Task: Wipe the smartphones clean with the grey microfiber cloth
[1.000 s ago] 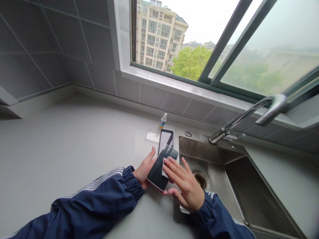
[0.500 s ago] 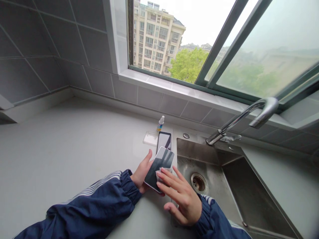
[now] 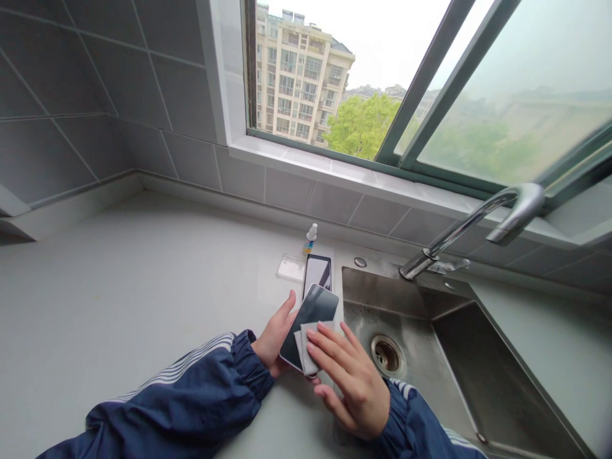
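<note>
Smartphone (image 3: pixel 310 325) propped on left hand (image 3: pixel 273 335), white cloth (image 3: pixel 306 349) pressed by right hand (image 3: pixel 349 382)

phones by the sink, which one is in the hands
The phone held tilted in the left hand, with the right hand pressing a white cloth on its dark face. The other phone lies on the counter beyond the hands.

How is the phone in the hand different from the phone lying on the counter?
The held phone in the left hand is lifted and tilted, while the lying phone on the counter sits flat. The held phone has a white cloth pressed on it by the right hand; the lying phone has none. The held phone's glass looks dark, while the lying phone's shows a bright reflection. Both are thin, with shiny glass faces.
</note>
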`<action>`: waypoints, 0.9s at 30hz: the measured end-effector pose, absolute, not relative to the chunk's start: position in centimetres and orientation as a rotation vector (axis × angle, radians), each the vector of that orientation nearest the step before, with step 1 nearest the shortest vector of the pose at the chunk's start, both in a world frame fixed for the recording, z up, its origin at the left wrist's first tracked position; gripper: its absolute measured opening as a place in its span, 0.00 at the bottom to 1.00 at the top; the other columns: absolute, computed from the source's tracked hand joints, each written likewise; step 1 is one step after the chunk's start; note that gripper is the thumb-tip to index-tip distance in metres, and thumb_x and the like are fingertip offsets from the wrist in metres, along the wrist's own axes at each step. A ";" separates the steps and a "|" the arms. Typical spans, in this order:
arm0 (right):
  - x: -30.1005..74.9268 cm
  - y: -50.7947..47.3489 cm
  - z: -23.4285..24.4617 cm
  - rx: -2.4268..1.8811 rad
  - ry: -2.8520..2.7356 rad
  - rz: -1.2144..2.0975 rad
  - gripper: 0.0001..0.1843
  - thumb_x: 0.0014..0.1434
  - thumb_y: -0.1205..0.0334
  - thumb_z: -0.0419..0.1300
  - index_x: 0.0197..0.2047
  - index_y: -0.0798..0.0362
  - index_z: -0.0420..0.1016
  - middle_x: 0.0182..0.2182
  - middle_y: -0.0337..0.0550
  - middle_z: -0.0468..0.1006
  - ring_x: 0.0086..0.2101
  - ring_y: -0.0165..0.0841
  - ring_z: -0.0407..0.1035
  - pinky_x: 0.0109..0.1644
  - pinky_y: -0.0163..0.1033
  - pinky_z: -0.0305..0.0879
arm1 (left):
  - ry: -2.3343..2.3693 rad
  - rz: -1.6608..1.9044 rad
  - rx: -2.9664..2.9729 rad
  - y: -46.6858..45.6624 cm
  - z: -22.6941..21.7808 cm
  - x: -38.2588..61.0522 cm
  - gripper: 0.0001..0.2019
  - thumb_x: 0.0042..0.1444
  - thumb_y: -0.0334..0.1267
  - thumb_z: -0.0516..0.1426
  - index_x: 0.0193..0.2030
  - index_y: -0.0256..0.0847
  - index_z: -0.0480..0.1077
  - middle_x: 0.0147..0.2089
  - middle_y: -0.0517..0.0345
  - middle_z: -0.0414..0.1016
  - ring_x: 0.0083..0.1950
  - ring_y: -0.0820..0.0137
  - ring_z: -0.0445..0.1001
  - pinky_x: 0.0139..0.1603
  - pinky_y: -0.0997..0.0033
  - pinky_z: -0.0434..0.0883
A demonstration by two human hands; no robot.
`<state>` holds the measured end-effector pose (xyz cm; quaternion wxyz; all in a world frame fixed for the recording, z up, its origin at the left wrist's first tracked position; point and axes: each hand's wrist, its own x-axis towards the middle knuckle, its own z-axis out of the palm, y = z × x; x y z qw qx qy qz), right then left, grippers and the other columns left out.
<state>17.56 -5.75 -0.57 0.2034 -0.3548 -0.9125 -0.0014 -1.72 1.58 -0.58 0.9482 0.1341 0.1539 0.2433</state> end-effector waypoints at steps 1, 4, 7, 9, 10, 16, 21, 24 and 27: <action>17.8 -5.4 -0.7 -1.036 -2.531 -0.031 0.32 0.67 0.58 0.55 0.71 0.57 0.55 0.68 0.53 0.62 0.69 0.48 0.51 0.72 0.62 0.48 | 0.317 0.507 0.287 1.6 -0.6 -1.7 0.40 0.62 0.68 0.43 0.63 0.33 0.66 0.35 0.48 0.74 0.26 0.68 0.71 0.32 0.62 0.73; 18.5 -4.7 -0.9 -1.196 -2.400 -0.113 0.30 0.69 0.60 0.52 0.72 0.57 0.54 0.69 0.55 0.60 0.70 0.48 0.49 0.70 0.64 0.51 | 0.372 0.489 0.342 1.6 -0.7 -1.9 0.40 0.60 0.69 0.45 0.66 0.40 0.63 0.37 0.48 0.75 0.28 0.64 0.73 0.28 0.62 0.73; 18.2 -5.0 -0.8 -1.155 -2.407 -0.103 0.30 0.70 0.58 0.51 0.71 0.60 0.55 0.69 0.57 0.60 0.71 0.49 0.46 0.70 0.63 0.52 | 0.389 0.497 0.346 1.5 -0.7 -1.9 0.41 0.59 0.70 0.45 0.67 0.39 0.62 0.36 0.48 0.75 0.26 0.66 0.72 0.24 0.66 0.70; 17.5 -5.8 -0.6 -0.965 -2.530 -0.039 0.31 0.70 0.53 0.51 0.69 0.62 0.58 0.68 0.56 0.62 0.70 0.49 0.47 0.71 0.62 0.51 | 0.339 0.528 0.302 1.4 -0.6 -1.8 0.40 0.61 0.68 0.45 0.64 0.35 0.65 0.34 0.49 0.74 0.23 0.72 0.67 0.21 0.73 0.64; 17.0 -6.2 -0.5 -0.855 -2.581 -0.009 0.31 0.70 0.50 0.51 0.68 0.63 0.61 0.67 0.55 0.64 0.70 0.48 0.49 0.72 0.60 0.50 | 0.317 0.531 0.280 1.3 -0.6 -1.7 0.40 0.61 0.68 0.45 0.63 0.33 0.67 0.33 0.50 0.73 0.21 0.74 0.64 0.20 0.75 0.60; 16.4 -6.4 -0.6 -0.711 -2.494 -0.017 0.29 0.71 0.48 0.47 0.65 0.59 0.64 0.61 0.51 0.73 0.67 0.43 0.59 0.75 0.62 0.34 | 0.347 0.549 0.278 1.3 -0.3 -1.7 0.40 0.61 0.68 0.44 0.59 0.31 0.69 0.33 0.48 0.74 0.23 0.72 0.66 0.21 0.73 0.60; 18.4 -4.8 -0.3 -1.061 -2.470 -0.097 0.28 0.72 0.55 0.48 0.69 0.59 0.58 0.67 0.53 0.63 0.70 0.45 0.51 0.74 0.62 0.32 | 0.358 0.454 0.325 1.4 -0.6 -1.9 0.40 0.60 0.69 0.45 0.65 0.37 0.64 0.35 0.48 0.74 0.24 0.69 0.69 0.23 0.67 0.69; 18.3 -4.9 -0.2 -1.051 -2.456 -0.095 0.29 0.71 0.52 0.49 0.69 0.60 0.59 0.68 0.54 0.63 0.70 0.46 0.48 0.74 0.62 0.36 | 0.329 0.447 0.330 1.4 -0.6 -1.9 0.40 0.60 0.69 0.46 0.66 0.37 0.62 0.33 0.52 0.72 0.23 0.70 0.68 0.23 0.67 0.70; 17.9 -5.2 -0.2 -0.832 -2.536 -0.044 0.32 0.71 0.45 0.48 0.68 0.58 0.61 0.66 0.50 0.67 0.69 0.46 0.52 0.74 0.62 0.35 | 0.283 0.476 0.269 1.4 -0.7 -1.9 0.38 0.61 0.67 0.46 0.64 0.35 0.64 0.30 0.56 0.69 0.20 0.75 0.63 0.22 0.71 0.68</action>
